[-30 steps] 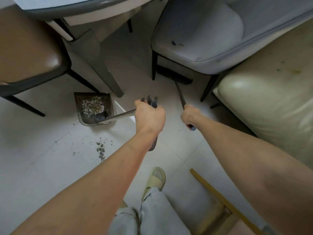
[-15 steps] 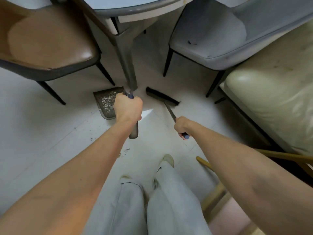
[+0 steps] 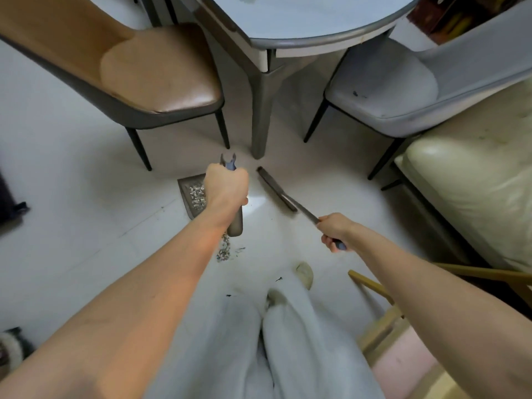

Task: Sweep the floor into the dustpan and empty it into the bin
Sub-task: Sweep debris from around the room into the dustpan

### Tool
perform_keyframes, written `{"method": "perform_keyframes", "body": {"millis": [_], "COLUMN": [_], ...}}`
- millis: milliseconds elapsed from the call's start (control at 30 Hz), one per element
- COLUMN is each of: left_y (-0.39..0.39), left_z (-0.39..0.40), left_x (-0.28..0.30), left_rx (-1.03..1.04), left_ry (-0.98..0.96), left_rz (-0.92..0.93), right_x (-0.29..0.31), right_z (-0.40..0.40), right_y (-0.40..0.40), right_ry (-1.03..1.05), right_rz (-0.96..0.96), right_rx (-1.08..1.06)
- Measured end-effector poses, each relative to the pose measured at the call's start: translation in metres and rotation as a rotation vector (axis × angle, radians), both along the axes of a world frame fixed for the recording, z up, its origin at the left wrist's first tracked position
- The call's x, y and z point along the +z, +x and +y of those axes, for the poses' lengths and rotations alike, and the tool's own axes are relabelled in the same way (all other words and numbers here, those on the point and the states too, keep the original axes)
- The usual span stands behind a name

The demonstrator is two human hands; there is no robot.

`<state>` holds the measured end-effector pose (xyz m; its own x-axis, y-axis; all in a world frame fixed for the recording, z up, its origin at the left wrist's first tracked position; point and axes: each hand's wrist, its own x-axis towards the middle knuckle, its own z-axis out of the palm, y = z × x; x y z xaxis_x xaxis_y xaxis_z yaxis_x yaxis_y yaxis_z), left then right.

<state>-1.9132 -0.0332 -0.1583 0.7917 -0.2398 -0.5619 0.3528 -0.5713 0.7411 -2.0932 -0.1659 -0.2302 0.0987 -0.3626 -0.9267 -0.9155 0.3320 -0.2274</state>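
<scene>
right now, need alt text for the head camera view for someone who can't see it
Seen from above, a person's left hand grips a dustpan holding debris, while the right hand holds a broom on the white floor. A small debris pile lies near their feet, with a brown chair, grey chair and table beyond.

The table (image 3: 302,21) stands at the far middle, its leg (image 3: 260,110) between two chairs: one chair (image 3: 149,73) left, the other chair (image 3: 403,90) right. A sofa (image 3: 475,191) lies right of that. Before the leg, the dustpan (image 3: 193,197) sits left on the floor (image 3: 72,226), debris (image 3: 197,195) in it, the broom head (image 3: 275,188) just right. A litter pile (image 3: 226,250) lies nearer, before the dustpan.
</scene>
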Motion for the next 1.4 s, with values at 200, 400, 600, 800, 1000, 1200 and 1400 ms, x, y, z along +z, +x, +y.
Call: {"method": "perform_keyframes", "body": {"millis": [200,400,600,800,1000,1200,1400], "left_y": [0.010,0.026,0.046,0.068,0.097,0.123,0.143], "left_z": [0.041,0.075,0.094,0.105,0.102,0.094,0.078], "left_x": [-0.006,-0.014,-0.002,-0.001,-0.013,-0.021,-0.013], "left_rx": [0.026,0.100,0.166,0.238,0.349,0.491,0.622], "left_ry": [0.022,0.045,-0.007,-0.036,-0.065,-0.074,-0.079], "left_rz": [-0.015,-0.020,-0.024,-0.025,-0.002,0.023,0.042], "right_x": [-0.029,-0.041,-0.018,-0.003,-0.027,-0.051,-0.036], "right_z": [0.031,0.106,0.111,0.102,0.065,0.061,0.057], "right_y": [0.027,0.051,0.083,0.138,0.214,0.236,0.235], "right_ry": [0.057,0.226,0.250,0.102,-0.029,-0.003,0.028], "right_rz": [0.076,-0.023,-0.100,-0.166,-0.171,-0.018,-0.037], "right_rx": [-0.159,-0.203,-0.088,-0.061,-0.020,0.247,0.482]}}
